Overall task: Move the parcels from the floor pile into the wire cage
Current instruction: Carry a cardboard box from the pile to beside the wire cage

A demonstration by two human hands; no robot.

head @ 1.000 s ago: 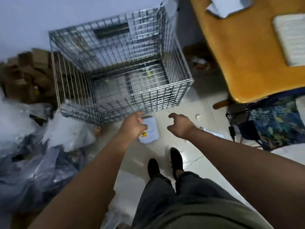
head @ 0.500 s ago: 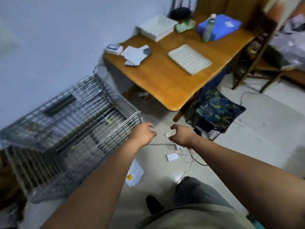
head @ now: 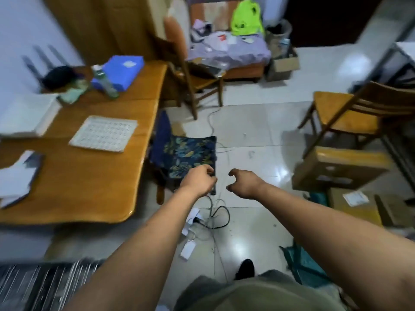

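The wire cage (head: 45,286) shows only as a blurred corner at the bottom left, behind my left arm. Two cardboard parcels lie on the floor at the right: a large box (head: 336,169) and a flatter labelled box (head: 354,205) in front of it. My left hand (head: 197,181) and my right hand (head: 243,184) hang in front of me over the tiled floor, fingers loosely curled, holding nothing. Both hands are well left of the boxes and touch nothing.
A wooden table (head: 85,182) with a keyboard and papers stands at the left, a patterned cushion (head: 188,156) beside it. Cables (head: 215,216) and small white items lie on the floor by my feet. Wooden chairs (head: 350,117) stand at the right and back.
The view has swung right, from the cage to the table and on to the room with the boxes. The cage has slid to the bottom left. Both hands stay empty.
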